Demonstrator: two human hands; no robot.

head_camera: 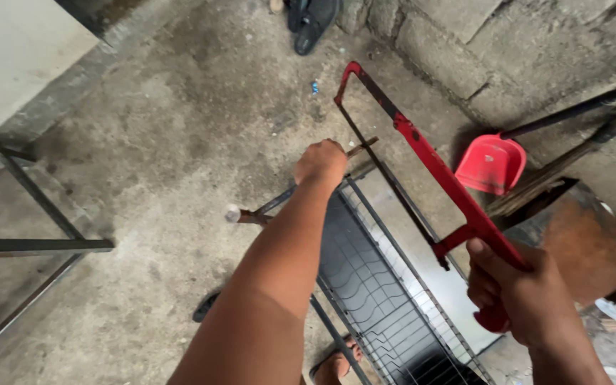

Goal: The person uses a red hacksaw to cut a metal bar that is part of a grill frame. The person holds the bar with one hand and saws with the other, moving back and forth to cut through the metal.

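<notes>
My right hand (518, 292) grips the handle of a red hacksaw (429, 160), whose frame slants up toward the far wall. The saw's thin blade runs down past a rusty metal rod (361, 148). My left hand (320, 162) is closed around that rod where it crosses the corner of a dark wire grille frame (376, 285). The grille lies tilted below my arms, its wires running toward the lower right. A short pipe end (233, 213) sticks out to the left of the frame.
Rough concrete floor all around. A grey metal frame (33, 246) stands at the left. A red dustpan (492, 164) with a long dark handle leans by the block wall at right, near a rusty metal sheet (586, 246). Dark sandals (311, 21) lie at top. My foot (336, 365) is below.
</notes>
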